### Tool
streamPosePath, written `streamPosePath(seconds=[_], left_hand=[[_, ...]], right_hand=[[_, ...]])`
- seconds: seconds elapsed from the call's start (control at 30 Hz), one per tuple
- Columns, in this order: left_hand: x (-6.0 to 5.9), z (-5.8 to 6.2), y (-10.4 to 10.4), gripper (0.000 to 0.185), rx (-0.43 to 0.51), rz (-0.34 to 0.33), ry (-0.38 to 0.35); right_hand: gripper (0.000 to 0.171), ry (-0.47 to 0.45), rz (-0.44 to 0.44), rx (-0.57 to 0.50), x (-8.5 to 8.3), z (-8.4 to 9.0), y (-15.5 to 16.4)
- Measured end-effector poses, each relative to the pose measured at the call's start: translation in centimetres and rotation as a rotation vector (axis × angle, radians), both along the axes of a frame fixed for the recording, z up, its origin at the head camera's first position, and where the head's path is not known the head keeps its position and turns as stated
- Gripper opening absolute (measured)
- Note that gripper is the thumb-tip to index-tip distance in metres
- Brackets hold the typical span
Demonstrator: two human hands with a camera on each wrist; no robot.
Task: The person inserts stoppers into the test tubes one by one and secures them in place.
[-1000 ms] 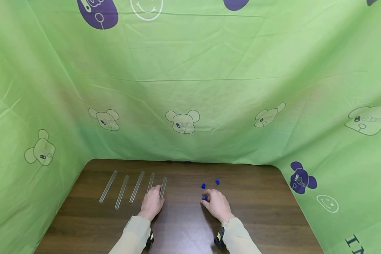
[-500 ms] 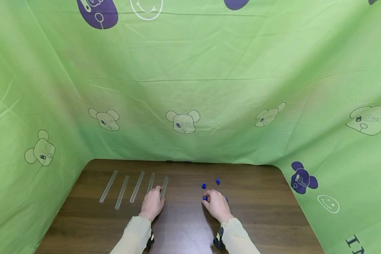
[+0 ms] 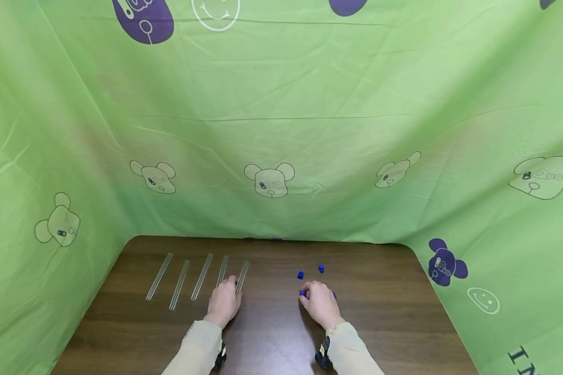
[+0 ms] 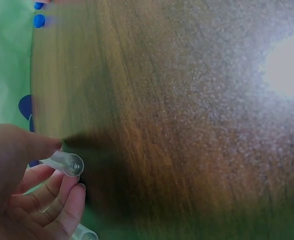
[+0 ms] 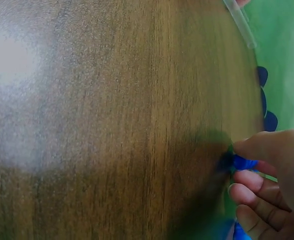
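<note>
My left hand (image 3: 224, 302) pinches a clear test tube (image 4: 67, 164) near its rounded end, between thumb and fingers, low over the table. A second test tube (image 4: 86, 234) lies below those fingers in the left wrist view. Between the thumb and index finger of my right hand (image 3: 322, 306) sits a small blue cap (image 5: 244, 162), close to the tabletop. Another blue cap (image 5: 241, 231) shows behind the curled fingers in the right wrist view. Farther back on the table are two loose blue caps, one nearer (image 3: 300, 275) and one beyond it (image 3: 321, 268).
Several more clear tubes lie in a slanted row at the left, among them the outermost tube (image 3: 159, 276) and its neighbour (image 3: 180, 285). The brown wooden table (image 3: 272, 333) ends against a green patterned cloth (image 3: 272, 140) at the back and sides.
Both hands stay almost still. The held tube's far end has shifted slightly right, and a blue cap at the right hand's outer side has come into sight.
</note>
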State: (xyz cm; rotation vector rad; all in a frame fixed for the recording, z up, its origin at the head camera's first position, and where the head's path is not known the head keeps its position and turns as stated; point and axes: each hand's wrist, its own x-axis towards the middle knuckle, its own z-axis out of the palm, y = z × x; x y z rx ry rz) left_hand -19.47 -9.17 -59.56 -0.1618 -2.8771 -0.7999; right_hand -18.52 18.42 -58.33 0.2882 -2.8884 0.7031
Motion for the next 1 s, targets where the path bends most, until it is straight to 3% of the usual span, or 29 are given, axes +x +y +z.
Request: streamPosePath(seconds=[0.37,0.7,1.0], left_hand=[[-0.25,0.13,0.08,0.035,-0.009,-0.022,-0.003],[-0.24,0.25,0.2,0.025,-0.007,-0.044,0.096],[-0.26,0.69,0.35,0.02,0.019,-0.058,0.099]], right_hand=[[0.016,0.017,-0.003,-0.006,0.02,0.05,0.0],[0.014,0.072,-0.018,-0.006,-0.12,0.03,0.11],[0.014,0.073,-0.017,-0.042,-0.13,0.63,0.08]])
